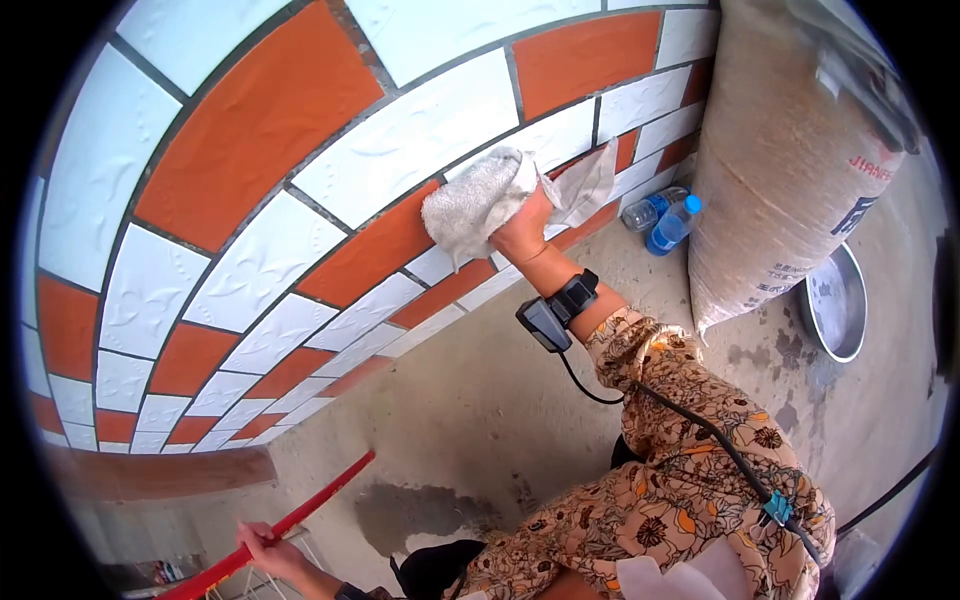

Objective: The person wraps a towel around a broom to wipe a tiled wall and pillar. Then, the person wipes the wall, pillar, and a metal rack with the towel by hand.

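My right hand point(523, 228) presses a greyish-white cloth point(478, 205) against the wall of white and orange-red tiles point(395, 240). A loose corner of the cloth hangs out past the hand, and the fingers are partly hidden by it. A black device point(558, 312) is strapped to the right wrist, with a cable running back along the patterned sleeve. At the lower left, my left hand point(268, 552) is closed round a long red pole point(318, 500), which slants up over the floor.
A large full sack point(780, 170) leans in the corner. Beside it stand a blue-capped plastic bottle point(672, 226) and a second clear bottle point(640, 212). A metal basin point(838, 305) sits behind the sack. Dark wet patches point(415, 512) mark the concrete floor.
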Demonstrator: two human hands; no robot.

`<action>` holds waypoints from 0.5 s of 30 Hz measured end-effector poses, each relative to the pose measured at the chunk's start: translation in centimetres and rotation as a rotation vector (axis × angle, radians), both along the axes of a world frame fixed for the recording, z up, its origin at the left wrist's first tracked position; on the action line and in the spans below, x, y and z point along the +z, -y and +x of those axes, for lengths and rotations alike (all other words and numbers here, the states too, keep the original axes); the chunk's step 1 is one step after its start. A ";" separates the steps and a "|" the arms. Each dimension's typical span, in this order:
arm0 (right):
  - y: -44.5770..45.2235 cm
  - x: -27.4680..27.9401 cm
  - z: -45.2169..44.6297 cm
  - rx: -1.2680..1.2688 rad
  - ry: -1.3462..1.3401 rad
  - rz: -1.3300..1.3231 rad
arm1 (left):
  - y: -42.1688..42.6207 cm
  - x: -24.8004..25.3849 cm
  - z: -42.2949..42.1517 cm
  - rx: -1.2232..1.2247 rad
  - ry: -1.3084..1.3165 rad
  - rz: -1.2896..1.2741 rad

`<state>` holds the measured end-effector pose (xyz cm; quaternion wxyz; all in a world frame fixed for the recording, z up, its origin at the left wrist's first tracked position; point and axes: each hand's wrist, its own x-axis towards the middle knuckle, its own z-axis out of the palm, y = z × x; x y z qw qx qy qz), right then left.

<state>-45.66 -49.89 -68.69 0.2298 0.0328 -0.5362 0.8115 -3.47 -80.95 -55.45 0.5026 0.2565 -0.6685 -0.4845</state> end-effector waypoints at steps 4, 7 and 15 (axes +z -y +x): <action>-6.8 3.5 -3.6 -0.331 -0.051 0.612 | 0.7 -0.7 -0.2 -0.041 0.009 -0.021; -13.1 3.0 -12.4 0.461 -0.337 -0.946 | -0.7 0.0 -0.8 -0.017 -0.036 0.119; -9.4 -9.7 -10.7 -0.561 0.193 -0.182 | -1.1 -0.1 -1.6 0.027 -0.084 0.140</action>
